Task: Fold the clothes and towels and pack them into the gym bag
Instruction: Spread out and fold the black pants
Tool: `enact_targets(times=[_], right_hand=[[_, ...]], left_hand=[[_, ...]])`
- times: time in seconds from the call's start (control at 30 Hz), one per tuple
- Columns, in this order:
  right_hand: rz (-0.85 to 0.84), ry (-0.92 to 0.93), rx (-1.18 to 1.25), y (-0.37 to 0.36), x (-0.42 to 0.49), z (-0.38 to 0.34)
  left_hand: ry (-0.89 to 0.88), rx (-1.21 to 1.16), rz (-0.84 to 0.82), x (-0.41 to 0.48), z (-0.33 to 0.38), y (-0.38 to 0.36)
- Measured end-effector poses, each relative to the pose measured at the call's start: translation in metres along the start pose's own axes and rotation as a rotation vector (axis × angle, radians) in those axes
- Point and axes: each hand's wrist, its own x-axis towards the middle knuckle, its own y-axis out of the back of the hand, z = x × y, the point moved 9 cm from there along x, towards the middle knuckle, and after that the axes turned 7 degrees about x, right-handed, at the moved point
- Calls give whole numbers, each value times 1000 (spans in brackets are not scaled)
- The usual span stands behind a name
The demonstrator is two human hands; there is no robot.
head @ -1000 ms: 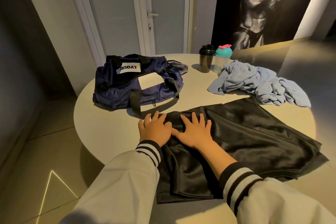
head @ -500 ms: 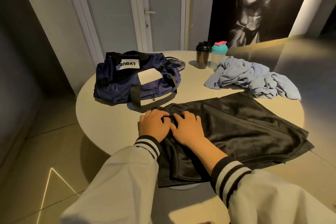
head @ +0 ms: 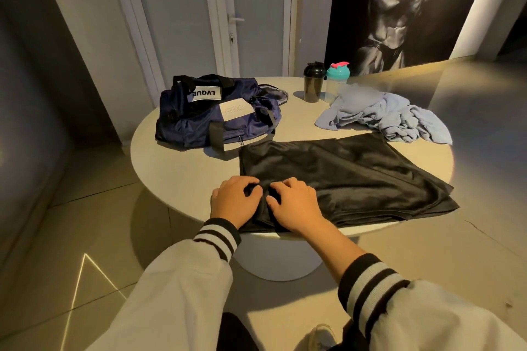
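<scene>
A black shiny garment (head: 342,177) lies spread flat on the round white table (head: 176,168). My left hand (head: 235,201) and my right hand (head: 293,205) sit side by side at its near left corner, by the table's front edge, fingers curled and pinching the black fabric. A navy gym bag (head: 214,114) with black straps and a white label rests at the table's back left. A crumpled light blue towel (head: 385,115) lies at the back right.
Two shaker bottles stand at the table's far edge: a black one (head: 313,82) and a clear one with a teal lid (head: 337,78). White doors and a dark wall poster are behind. Tiled floor surrounds the table's pedestal.
My hands slid back along the garment toward the table's near edge, and their flat fingers curled to pinch the fabric. The garment now lies flatter, and my head has pulled back.
</scene>
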Motion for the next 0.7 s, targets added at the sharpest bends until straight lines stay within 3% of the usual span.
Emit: enact_targets(times=[0.13,0.23,0.33,0.43,0.57,0.63,0.7], right_hand=[[12,77,91,-4,-7,-9],[182,82,2,10,-21,-8],[178,48,-24,7,-27,-4],[131,90,67,1,-25,-7],[55,198,183,1,-26,-24],[138,203,82,10,-31,-22],[257,98,-38,22,-39,-5]], left_hand=[[-54,93,-86,-16,-2,-9],[36,-134,-26,-16,-14,-5],[55,-215,15,-22,-11,2],[-27,-61,-61,-32,1,-2],[-1,236,-135,-33,-12,-6],[34,361,-128,-30,-26,0],[96,313,-1,-32,-34,16]])
